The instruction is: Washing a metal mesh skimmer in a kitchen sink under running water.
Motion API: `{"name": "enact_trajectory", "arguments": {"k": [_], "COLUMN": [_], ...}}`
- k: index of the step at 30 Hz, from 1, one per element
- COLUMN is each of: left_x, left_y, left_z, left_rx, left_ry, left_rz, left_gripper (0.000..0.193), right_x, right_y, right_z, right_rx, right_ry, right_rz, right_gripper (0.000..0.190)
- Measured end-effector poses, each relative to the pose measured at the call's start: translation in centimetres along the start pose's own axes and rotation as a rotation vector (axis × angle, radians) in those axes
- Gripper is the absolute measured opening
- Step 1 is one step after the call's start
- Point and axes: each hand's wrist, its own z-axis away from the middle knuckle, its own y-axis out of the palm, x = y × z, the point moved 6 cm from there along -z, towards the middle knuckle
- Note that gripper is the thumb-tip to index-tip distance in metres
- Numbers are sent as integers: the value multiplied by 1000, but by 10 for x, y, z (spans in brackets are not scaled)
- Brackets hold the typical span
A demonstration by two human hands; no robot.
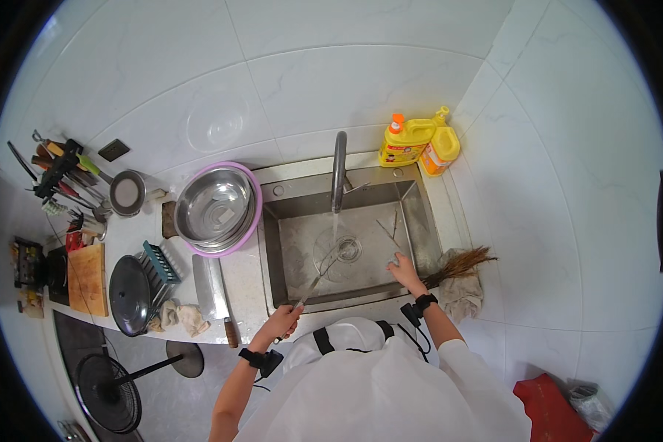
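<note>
My left hand (283, 322), at the front edge of the stainless steel sink (287, 259), grips the handle of a long metal kitchen utensil (312, 288). The utensil's thin front end reaches under the running water (335, 224), near the drain strainer (348, 249); blur hides its exact shape. Over the right side of the basin is my right hand (406, 273), with a small grey thing (392, 259) at its fingertips, too unclear to name. Two thin sticks (388, 231) lie in the basin just beyond that hand. Above the basin arches the faucet (339, 171).
A straw brush (461, 265) lies on a cloth (461, 301) right of the sink. Yellow detergent jugs (406, 143) stand behind. On the left are stacked steel basins (212, 207), a cleaver (210, 287) with its handle past the counter edge, a lid (130, 295) and a cutting board (87, 279).
</note>
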Motion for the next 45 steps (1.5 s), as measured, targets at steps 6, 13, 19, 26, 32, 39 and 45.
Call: {"name": "enact_trajectory", "arguments": {"k": [6,13,19,26,32,39,45], "left_x": [7,8,-2,-16,-27,-47,-64], "left_y": [1,-14,-24,-18,4,27,39], "left_z": [-5,0,3,8,-2,-25,-30], "left_rx": [30,-70,-116,-92,61,238,296], "left_ry": [-55,-39,16,147,163,214,270], "left_rz": [-7,-79,-97,7,240,393,368], "left_gripper": [46,43,42,40,39,37,38], "right_x": [-5,5,7,-2,1,0,-14], "right_y": [0,-2,-2,2,2,0,1], "right_z": [3,8,8,7,9,6,6], "right_rx": [17,35,22,11,6,-4,4], "right_ry": [44,61,17,44,21,31,60], "right_rz": [-41,3,7,-51,-46,-49,-78], "right_gripper": [43,45,44,44,44,45,47]}}
